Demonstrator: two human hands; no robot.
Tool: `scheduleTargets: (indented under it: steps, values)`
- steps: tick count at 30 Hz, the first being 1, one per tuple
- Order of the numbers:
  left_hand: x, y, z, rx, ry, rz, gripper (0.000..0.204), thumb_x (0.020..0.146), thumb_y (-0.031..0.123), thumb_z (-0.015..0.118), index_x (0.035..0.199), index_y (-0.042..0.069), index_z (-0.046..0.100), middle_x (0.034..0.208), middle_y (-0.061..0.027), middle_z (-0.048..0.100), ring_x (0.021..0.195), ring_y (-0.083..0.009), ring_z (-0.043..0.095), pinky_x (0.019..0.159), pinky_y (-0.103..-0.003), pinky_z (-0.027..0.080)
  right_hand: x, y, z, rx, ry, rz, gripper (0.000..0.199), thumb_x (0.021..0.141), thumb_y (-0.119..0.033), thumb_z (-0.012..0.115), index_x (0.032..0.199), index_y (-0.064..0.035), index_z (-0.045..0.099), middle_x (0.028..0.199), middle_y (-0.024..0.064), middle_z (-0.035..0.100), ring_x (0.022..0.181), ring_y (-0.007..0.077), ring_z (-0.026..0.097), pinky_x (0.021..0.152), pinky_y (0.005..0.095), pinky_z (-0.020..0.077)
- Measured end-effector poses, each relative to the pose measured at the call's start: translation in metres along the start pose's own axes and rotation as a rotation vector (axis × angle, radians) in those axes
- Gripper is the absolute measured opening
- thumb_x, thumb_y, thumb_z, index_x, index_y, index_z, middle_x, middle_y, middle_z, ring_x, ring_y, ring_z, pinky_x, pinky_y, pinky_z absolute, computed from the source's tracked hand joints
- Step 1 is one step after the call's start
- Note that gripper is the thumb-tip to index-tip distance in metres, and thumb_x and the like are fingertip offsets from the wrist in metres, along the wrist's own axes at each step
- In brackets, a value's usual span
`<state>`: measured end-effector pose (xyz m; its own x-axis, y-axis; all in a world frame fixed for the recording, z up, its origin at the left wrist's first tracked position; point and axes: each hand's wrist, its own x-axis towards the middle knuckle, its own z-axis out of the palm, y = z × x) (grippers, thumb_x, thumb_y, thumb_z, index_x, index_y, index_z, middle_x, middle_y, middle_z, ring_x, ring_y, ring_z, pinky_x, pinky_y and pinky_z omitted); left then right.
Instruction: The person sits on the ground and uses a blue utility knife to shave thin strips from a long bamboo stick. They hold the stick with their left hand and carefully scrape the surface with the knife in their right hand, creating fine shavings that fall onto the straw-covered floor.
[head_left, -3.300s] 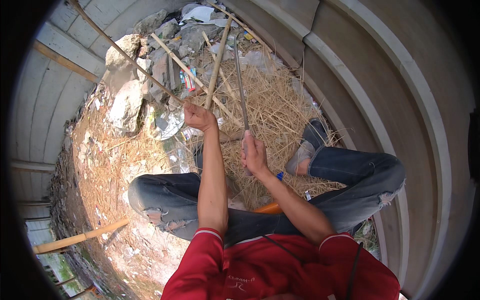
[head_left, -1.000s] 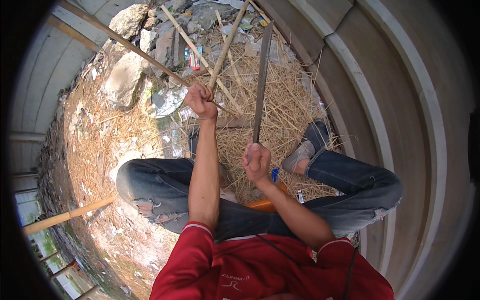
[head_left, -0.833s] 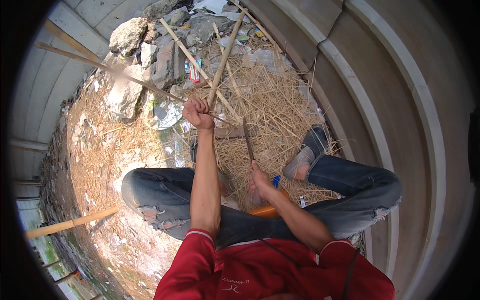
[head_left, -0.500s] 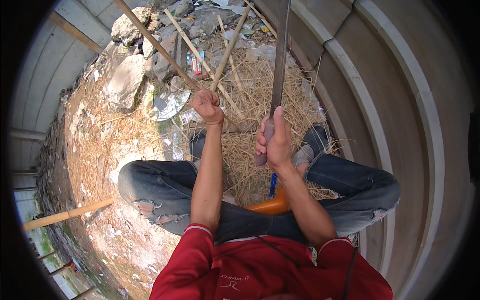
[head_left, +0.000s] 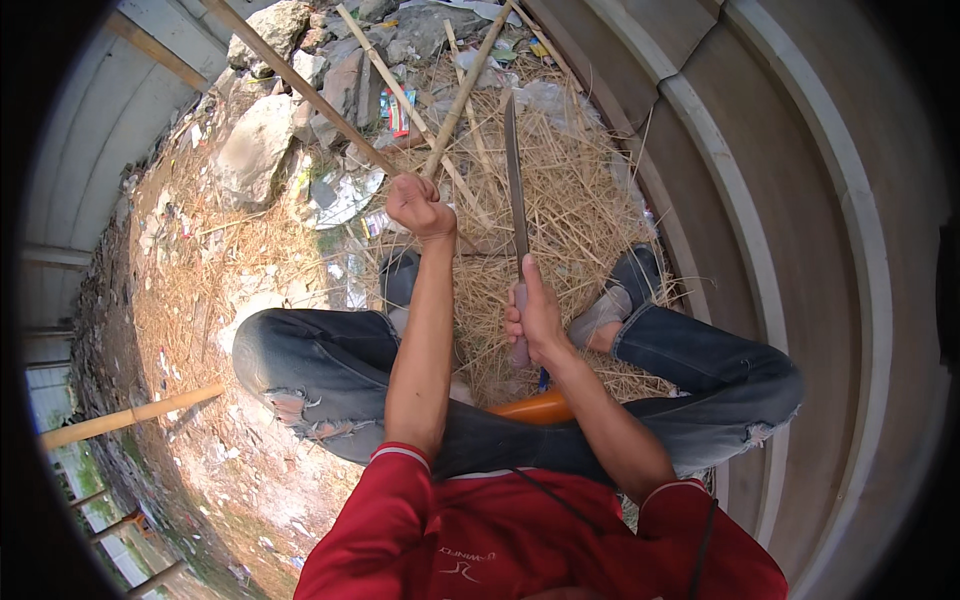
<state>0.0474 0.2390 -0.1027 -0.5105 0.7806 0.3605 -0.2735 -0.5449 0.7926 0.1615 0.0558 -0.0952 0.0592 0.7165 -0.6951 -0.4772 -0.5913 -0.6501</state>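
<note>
My left hand (head_left: 420, 207) is closed in a fist around a long, thin bamboo stick (head_left: 300, 85), which slants away to the far left. In my right hand (head_left: 541, 318) is a machete (head_left: 515, 175), gripped by its mauve-brown handle with the thumb lying along the top. Its long dark blade points away from me, to the right of the stick and apart from it. Beneath both hands spreads a litter of straw and thin shavings (head_left: 560, 200) between my feet.
Bamboo poles (head_left: 458, 95) lie crossed ahead, near large rocks (head_left: 255, 148). Corrugated metal sheeting (head_left: 740, 200) curves along the right. An orange object (head_left: 533, 407) sits under my legs. Another bamboo pole (head_left: 135, 417) lies at the left.
My right hand has come down and nearer, and the machete blade has dropped, now tilting leftward. The left hand still grips the stick, nearly in place.
</note>
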Motion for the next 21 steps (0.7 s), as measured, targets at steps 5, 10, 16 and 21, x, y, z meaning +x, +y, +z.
scheduleTargets:
  steps: [5,10,16,21]
  values:
    - [0.001,-0.003,0.002,0.052,0.023,0.055,0.055,0.105,0.039,0.046,0.062,0.007,0.038,0.054,0.0001,0.034,0.048,-0.0092,0.030,0.046,-0.028,0.023,-0.031,-0.023,0.034,0.232,-0.153,-0.589,0.061,0.099,-0.065,0.043,0.078,-0.0075,0.049,0.059,0.0023,0.046,0.047,0.0109,0.044,0.042,0.0270,0.0367]
    - [0.007,-0.013,-0.022,0.165,-0.002,0.098,0.056,0.105,0.040,0.046,0.062,0.007,0.038,0.054,0.0002,0.034,0.048,-0.0097,0.031,0.047,-0.028,0.023,-0.002,0.104,-0.008,-0.171,0.038,0.235,0.056,0.099,-0.061,0.047,0.077,-0.0096,0.049,0.058,0.0002,0.043,0.045,0.0118,0.040,0.043,0.0280,0.0375]
    - [-0.004,-0.009,-0.032,-0.013,-0.031,0.058,0.053,0.105,0.038,0.047,0.062,0.009,0.033,0.056,-0.0007,0.032,0.047,-0.0088,0.028,0.044,-0.026,0.019,0.018,0.069,-0.010,-0.219,-0.011,-0.124,0.055,0.099,-0.059,0.052,0.073,-0.0105,0.050,0.056,-0.0022,0.041,0.044,0.0090,0.041,0.040,0.0258,0.0356]
    - [0.019,0.037,-0.015,-0.145,-0.179,0.012,0.051,0.107,0.041,0.041,0.066,0.012,0.033,0.057,0.0006,0.029,0.047,-0.0089,0.024,0.043,-0.026,0.018,0.040,0.041,-0.033,-0.336,0.113,-0.484,0.052,0.099,-0.051,0.056,0.073,-0.0062,0.053,0.055,0.0007,0.046,0.045,0.0111,0.044,0.043,0.0278,0.0363]
